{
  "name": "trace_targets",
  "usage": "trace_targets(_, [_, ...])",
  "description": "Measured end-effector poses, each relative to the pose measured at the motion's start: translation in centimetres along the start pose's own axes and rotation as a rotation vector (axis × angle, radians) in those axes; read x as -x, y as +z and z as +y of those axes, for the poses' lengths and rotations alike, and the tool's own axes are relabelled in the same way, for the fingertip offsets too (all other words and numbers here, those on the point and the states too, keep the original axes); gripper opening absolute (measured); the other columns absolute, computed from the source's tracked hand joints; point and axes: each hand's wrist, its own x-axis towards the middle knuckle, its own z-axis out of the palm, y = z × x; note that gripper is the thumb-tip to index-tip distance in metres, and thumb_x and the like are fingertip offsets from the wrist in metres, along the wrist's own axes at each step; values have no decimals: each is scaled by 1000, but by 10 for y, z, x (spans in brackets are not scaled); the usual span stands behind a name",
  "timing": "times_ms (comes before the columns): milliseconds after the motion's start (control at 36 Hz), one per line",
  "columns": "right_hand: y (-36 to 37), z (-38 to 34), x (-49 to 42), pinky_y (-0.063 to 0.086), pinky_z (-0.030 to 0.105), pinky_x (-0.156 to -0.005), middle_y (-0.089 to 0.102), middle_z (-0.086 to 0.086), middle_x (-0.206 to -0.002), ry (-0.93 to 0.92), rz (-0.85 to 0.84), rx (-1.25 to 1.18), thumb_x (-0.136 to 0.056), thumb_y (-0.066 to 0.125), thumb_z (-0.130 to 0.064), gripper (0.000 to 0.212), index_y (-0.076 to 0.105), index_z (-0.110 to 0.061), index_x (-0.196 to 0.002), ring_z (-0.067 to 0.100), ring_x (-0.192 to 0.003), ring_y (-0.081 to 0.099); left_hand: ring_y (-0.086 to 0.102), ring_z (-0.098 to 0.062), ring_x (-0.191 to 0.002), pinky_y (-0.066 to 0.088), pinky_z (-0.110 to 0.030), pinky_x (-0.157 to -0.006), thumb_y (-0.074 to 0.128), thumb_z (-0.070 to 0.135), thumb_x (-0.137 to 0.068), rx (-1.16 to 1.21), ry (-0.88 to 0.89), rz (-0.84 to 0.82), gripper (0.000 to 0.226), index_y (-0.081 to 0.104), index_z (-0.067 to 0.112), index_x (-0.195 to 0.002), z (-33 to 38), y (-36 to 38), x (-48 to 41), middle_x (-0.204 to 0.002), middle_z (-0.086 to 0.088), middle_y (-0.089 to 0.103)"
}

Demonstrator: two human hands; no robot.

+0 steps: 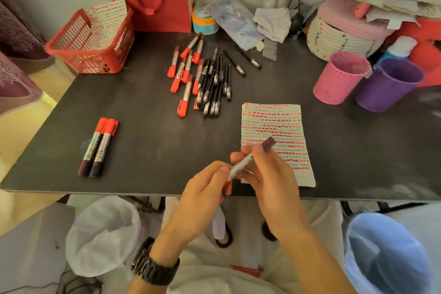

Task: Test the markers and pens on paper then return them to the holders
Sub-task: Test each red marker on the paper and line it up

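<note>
Head view: you are looking down on a dark tabletop (pixel 155 126), with both your hands at 6 o'clock over its near edge.
Right hand: your right hand (pixel 269 174) has its fingers curled round the barrel of a red marker (pixel 241 164). The marker's dark end points toward 1 o'clock, above the paper.
Left hand: your left hand (pixel 205 186) pinches the marker's red end; it is unclear whether the cap is seated.
Paper: the paper (pixel 281 126) lies flat at 4 o'clock, filled with rows of red and dark strokes.
Heap: red-capped markers (pixel 186 71) lie at 12 o'clock, with black pens (pixel 214 86) touching them on their 3 o'clock side.
Pair: two markers (pixel 99 148) lie side by side, touching, at 9 o'clock.
Holders: a pink holder (pixel 338 79) and a purple holder (pixel 386 86) stand upright just beside each other at 2 o'clock.
Basket: a red basket (pixel 90 43) sits at 10 o'clock.
</note>
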Motion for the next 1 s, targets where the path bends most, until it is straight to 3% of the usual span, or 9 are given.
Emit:
trace_targets(139, [-13,-4,12,57,34,-77,68,9,-85,-72,100,-189,-95,55,-36,26,63,-11,-96,22,-83,67,49,-5,-57,35,-18,-57,27,61,-99,-231,36,-1,46,55,38,-71,-1,28,3,-59,19,54])
trace_targets(250, [-12,-7,22,54,30,-67,52,2,-71,36,137,-509,-93,58,-34,20,58,-15,-85,16,-63,54,55,-11,-59,43,-32,-57,12,71,-90,-391,67,123,54,54,44,-68,-2,46,9,-59,18,60])
trace_targets(389, [-14,-8,31,37,31,-77,29,-4,-60,213,333,-809,-94,59,-28,41,40,-20,-59,12,-52,29,50,-17,-47,36,-30,-46,21,59,-97,-571,157,328,61,30,28,-45,-11,65,14,-36,10,33])
trace_targets(528, [-24,-7,35,31,27,-50,23,-6,-45,240,362,-753,-97,52,-24,52,30,-22,-49,12,-41,19,34,-17,-37,24,-23,-46,37,42,-96,-682,255,329,54,20,30,-46,-13,71,24,-39,8,32])
trace_targets(611, [-31,-8,34,24,25,-42,20,-6,-40,253,272,-665,-93,51,-22,53,27,-22,-46,12,-37,15,38,-21,-32,23,-22,-44,41,31,-97,-692,298,309,56,39,20,-42,-16,75,33,-37,4,42])
trace_targets(722, [-39,-9,33,25,24,-41,18,-7,-38,231,-8,-620,-87,52,-25,50,26,-24,-44,12,-36,13,42,-22,-36,28,-29,-36,31,32,-97,-531,268,233,54,27,26,-44,-12,75,38,-35,8,37])
trace_targets(806, [-41,-11,29,29,23,-40,16,-7,-39,220,-172,-640,-88,49,-25,48,24,-25,-47,12,-36,12,47,-23,-42,39,-42,-45,26,38,-94,-416,166,116,52,32,25,-44,-7,72,39,-37,4,42])
trace_targets(889, [-43,-7,28,30,22,-41,17,-8,-41,212,-286,-688,-90,50,-24,48,25,-25,-49,12,-37,14,46,-12,-43,38,-31,-50,31,34,-90,-244,35,21,51,41,21,-42,-4,68,37,-42,3,52])
trace_targets(1000, [-60,-12,23,15,20,-43,13,-11,-44,199,-476,-995,-95,49,-20,51,22,-28,-53,9,-39,11,34,-9,-44,33,-21,-50,41,27,-97,-71,-224,-154,61,38,20,-37,-9,57,37,-40,6,40])
